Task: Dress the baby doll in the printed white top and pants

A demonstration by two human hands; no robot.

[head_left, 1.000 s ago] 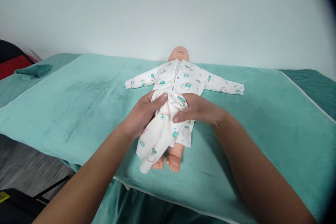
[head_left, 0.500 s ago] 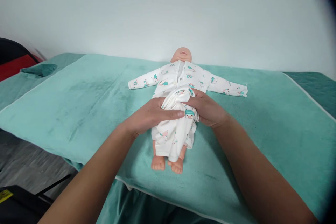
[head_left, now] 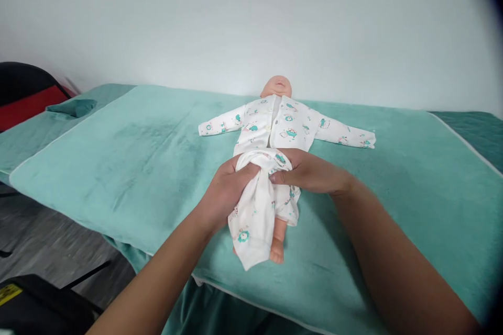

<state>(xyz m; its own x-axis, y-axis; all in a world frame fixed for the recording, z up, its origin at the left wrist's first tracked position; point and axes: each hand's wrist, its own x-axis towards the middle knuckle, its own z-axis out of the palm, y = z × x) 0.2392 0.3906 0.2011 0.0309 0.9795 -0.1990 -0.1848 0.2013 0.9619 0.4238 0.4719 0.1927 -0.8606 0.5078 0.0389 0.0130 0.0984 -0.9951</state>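
Note:
A baby doll (head_left: 278, 85) lies on its back on the bed, with both arms stretched out sideways. It wears a white printed top (head_left: 255, 131), partly parted down the front. Over its lower body, my left hand (head_left: 231, 186) pinches white printed baby pants (head_left: 253, 220), thumb on the cloth. My right hand (head_left: 304, 170) grips the other side of the same gathered edge, its thumb near the left one. The bunched opening lies between my hands, while one leg of cloth hangs toward me. One doll foot (head_left: 277, 251) shows below; the other is mostly covered.
A green plush cover (head_left: 118, 167) spreads over the bed, with a fold of darker green cloth (head_left: 73, 108) at the left. A black and red chair (head_left: 31, 99) stands beyond it. A black object with a yellow label (head_left: 35, 303) sits low at left. A white wall (head_left: 251, 26) rises behind.
My hands have moved slightly nearer me and gathered the edge of the pants into an opening. The hanging cloth has swung left over one foot. The view has tilted slightly.

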